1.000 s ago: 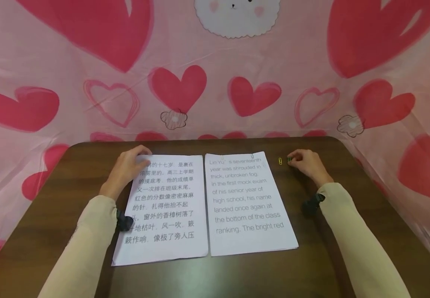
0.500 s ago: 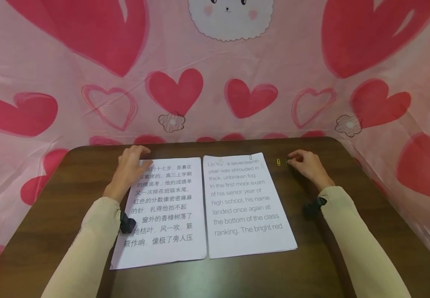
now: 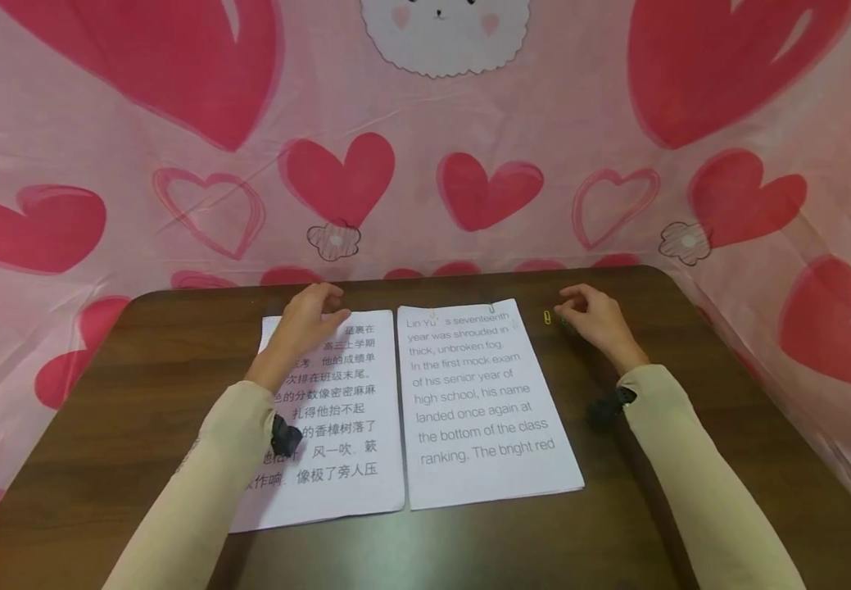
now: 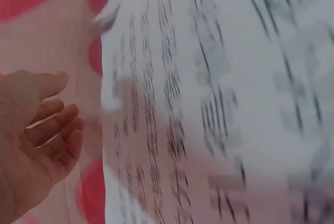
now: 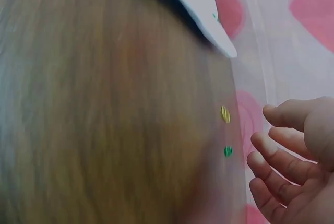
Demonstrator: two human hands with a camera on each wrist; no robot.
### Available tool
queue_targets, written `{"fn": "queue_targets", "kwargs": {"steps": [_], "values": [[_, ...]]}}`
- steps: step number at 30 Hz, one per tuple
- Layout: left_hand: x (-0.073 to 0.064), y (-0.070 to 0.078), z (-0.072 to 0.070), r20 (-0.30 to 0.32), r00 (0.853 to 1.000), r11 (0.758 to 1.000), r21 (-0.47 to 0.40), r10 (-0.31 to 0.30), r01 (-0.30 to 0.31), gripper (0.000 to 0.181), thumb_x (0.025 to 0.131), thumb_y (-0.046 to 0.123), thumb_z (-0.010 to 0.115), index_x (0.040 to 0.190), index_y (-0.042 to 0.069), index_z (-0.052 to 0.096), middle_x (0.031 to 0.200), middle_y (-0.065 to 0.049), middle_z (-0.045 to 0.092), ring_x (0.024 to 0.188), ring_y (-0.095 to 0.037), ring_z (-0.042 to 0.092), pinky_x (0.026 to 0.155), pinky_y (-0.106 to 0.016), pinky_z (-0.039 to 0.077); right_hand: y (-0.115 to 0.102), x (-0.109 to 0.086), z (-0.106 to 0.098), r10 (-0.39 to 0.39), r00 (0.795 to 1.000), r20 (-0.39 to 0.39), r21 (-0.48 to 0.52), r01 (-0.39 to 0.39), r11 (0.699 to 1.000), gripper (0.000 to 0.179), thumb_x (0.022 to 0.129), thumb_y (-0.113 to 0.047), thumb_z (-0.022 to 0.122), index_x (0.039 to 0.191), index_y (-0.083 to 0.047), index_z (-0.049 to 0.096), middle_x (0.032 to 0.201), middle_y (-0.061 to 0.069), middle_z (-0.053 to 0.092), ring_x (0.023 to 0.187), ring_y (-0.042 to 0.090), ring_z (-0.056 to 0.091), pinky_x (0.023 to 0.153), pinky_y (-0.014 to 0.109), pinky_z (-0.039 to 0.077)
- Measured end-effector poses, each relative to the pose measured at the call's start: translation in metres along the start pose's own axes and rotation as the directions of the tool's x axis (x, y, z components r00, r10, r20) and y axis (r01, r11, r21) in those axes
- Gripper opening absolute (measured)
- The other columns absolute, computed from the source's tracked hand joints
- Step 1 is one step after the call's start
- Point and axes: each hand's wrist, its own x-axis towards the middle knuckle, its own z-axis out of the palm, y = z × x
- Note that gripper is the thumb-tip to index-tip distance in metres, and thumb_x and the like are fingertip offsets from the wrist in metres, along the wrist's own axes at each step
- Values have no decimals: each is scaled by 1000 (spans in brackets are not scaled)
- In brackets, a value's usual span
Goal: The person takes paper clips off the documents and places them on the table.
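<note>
My left hand (image 3: 305, 324) hovers over the upper part of the left sheets of paper (image 3: 351, 500), printed with Chinese characters. Its fingers are loosely bent with nothing between them; the left wrist view is blurred. Beside it lie the right sheets (image 3: 499, 483), printed in English, with a dark paper clip (image 3: 491, 309) and a pale one (image 3: 432, 313) on their top edge. Right of these, my right hand (image 3: 596, 321) is held above the table, fingers relaxed and holding nothing. A yellow paper clip (image 5: 225, 114) and a green paper clip (image 5: 228, 151) lie near its fingertips.
The dark wooden table (image 3: 115, 426) reaches back to a pink cloth (image 3: 410, 106) with red hearts, hanging behind and at both sides. Each wrist wears a black camera strap.
My left hand has moved right from the left sheets' upper left corner to further over the sheets. My right hand has shifted slightly left and its fingers have parted from near the green clip.
</note>
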Motion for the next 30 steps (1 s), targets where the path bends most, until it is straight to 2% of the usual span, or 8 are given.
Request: {"fn": "queue_targets", "kwargs": {"steps": [6,13,20,25,30], "values": [[11,23,17,44,999,998,-67,8,-5,42,99,26,63,131,0,58,111,-17,70,101,-30,62,97,-46,51,-13,7,11,7,999,32,37,-8,999,43,101,-25,59,135,1,55,122,26,65,111,39,61,94,50,50],[20,40,35,105,994,993,-113,-34,45,44,95,27,69,127,-2,59,109,-16,71,96,-26,63,91,-40,53,-31,15,25,30,990,139,51,-38,998,49,100,-29,60,140,-1,51,125,24,63,107,36,60,97,50,50],[28,53,47,175,979,992,-53,-102,112,54,89,29,76,129,-2,58,113,-16,69,97,-25,61,96,-40,52,-41,18,37,55,975,215,26,-62,998,58,96,-25,66,144,0,45,123,23,62,109,36,58,103,51,47],[31,57,54,205,974,994,-12,-100,105,57,86,25,80,130,-4,59,117,-18,67,103,-27,61,101,-41,51,-46,22,43,47,969,241,-21,-43,999,62,93,-22,70,144,3,44,123,23,60,108,36,57,104,50,47],[32,58,59,195,979,997,-14,-66,70,49,84,16,81,124,-2,61,118,-18,69,107,-29,63,103,-42,50,-48,26,46,29,968,247,-48,-17,999,55,92,-19,71,138,3,50,116,21,59,103,33,56,95,42,49]]}}
